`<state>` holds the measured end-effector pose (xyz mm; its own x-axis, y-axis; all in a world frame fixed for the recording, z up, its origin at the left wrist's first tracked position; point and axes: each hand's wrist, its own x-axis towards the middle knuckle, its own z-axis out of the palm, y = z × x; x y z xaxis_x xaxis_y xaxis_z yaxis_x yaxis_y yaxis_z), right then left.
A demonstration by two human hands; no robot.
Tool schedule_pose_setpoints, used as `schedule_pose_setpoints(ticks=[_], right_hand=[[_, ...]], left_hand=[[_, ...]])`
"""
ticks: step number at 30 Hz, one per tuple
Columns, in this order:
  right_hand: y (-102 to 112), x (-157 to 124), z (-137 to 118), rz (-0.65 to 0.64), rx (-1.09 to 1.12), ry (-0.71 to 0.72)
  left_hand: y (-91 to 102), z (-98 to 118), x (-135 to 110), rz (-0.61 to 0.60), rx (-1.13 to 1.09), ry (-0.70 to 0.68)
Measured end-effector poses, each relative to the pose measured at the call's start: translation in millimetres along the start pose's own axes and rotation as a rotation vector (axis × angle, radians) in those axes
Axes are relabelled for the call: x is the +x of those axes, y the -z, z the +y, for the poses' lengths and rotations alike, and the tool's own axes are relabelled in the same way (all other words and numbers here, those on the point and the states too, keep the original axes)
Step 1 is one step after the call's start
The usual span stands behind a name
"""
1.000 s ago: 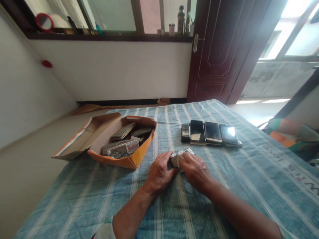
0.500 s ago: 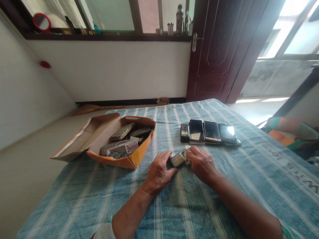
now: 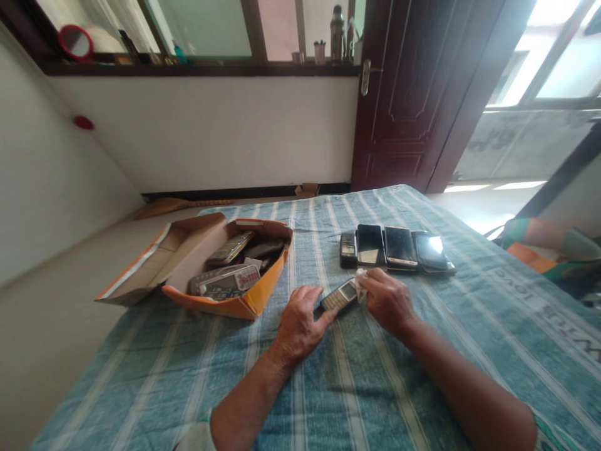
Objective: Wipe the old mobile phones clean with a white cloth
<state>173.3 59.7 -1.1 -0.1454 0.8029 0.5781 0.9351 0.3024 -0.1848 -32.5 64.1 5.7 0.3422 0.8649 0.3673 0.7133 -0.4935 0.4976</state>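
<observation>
A small keypad mobile phone (image 3: 339, 297) lies tilted on the striped cloth, its keys and little screen facing up. My left hand (image 3: 303, 319) grips its lower left end between thumb and fingers. In my right hand (image 3: 387, 302), a crumpled white tissue (image 3: 361, 285) is pinched at the phone's upper right end, beside the screen. Just beyond the hands, several phones lie in a row: a dark keypad phone (image 3: 348, 249), a black smartphone (image 3: 370, 244), a gold-edged smartphone (image 3: 400, 246) and a glossy one (image 3: 431, 252) reflecting light.
To the left, an open orange cardboard box (image 3: 256, 299) holds several old phones, its lid folded back leftward. A blue striped cloth (image 3: 225, 382) covers the surface underneath. Beyond the far edge are a white wall and a dark red door (image 3: 404, 94).
My right hand with the tissue has slid slightly right and up along the phone, uncovering its screen. My left hand keeps its hold in nearly the same spot.
</observation>
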Motion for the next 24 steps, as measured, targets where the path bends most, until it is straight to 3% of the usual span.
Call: schedule_pose_setpoints(ticks=[11, 24], right_hand=[[-6, 0, 4, -0.055, 0.130, -0.143], [-7, 11, 15, 0.129, 0.529, -0.352]], left_hand=[[1.9, 6, 3, -0.075, 0.054, 0.037], [4.3, 10, 4, -0.048, -0.051, 0.141]])
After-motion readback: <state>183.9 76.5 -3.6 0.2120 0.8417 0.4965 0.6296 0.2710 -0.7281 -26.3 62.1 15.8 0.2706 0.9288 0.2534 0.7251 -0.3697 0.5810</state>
